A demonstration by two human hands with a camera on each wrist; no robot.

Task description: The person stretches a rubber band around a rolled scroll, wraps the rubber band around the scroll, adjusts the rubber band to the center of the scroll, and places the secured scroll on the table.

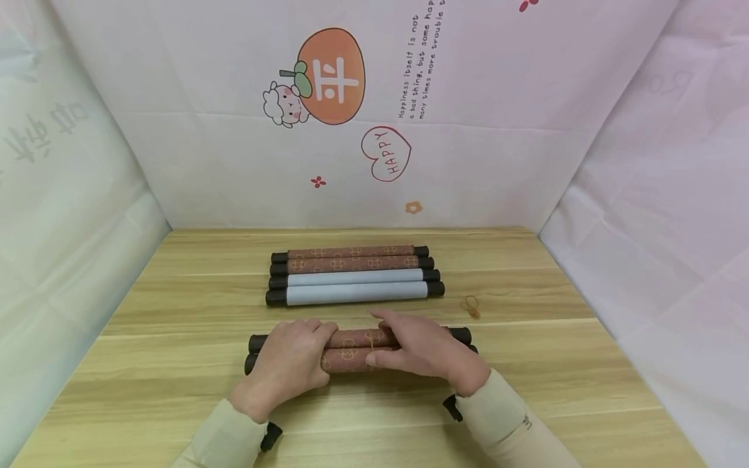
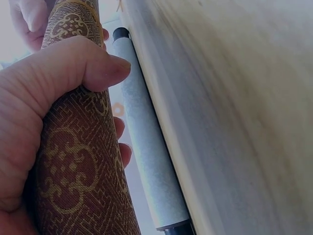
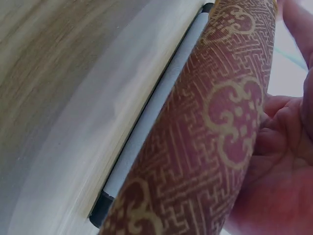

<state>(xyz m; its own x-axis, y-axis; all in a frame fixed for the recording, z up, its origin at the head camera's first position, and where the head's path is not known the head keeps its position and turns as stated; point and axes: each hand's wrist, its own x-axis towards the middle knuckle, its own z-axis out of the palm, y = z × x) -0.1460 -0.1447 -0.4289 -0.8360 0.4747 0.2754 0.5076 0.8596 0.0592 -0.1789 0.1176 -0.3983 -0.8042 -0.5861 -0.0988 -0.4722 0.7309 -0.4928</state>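
Observation:
Two rolled scrolls with brown-red, gold-patterned cloth lie side by side at the front, a far scroll point(image 1: 354, 338) and a near scroll point(image 1: 345, 361), black knobs at their ends. My left hand point(image 1: 295, 357) grips both near their left end; in the left wrist view its thumb point(image 2: 105, 68) crosses the cloth and fingertips show beyond. Over the right half, my right hand point(image 1: 418, 348) holds them between thumb and fingers. A thin yellowish band point(image 1: 372, 341) crosses the scrolls by the right thumb. The right fingers' far side is partly hidden.
Behind lies a row of more scrolls: two patterned ones, including a patterned scroll point(image 1: 357, 263), and two pale ones, including a pale blue scroll point(image 1: 357, 293). A loose rubber band point(image 1: 471, 307) lies right of them on the wooden table point(image 1: 193, 279). White printed cloth point(image 1: 234, 182) walls three sides.

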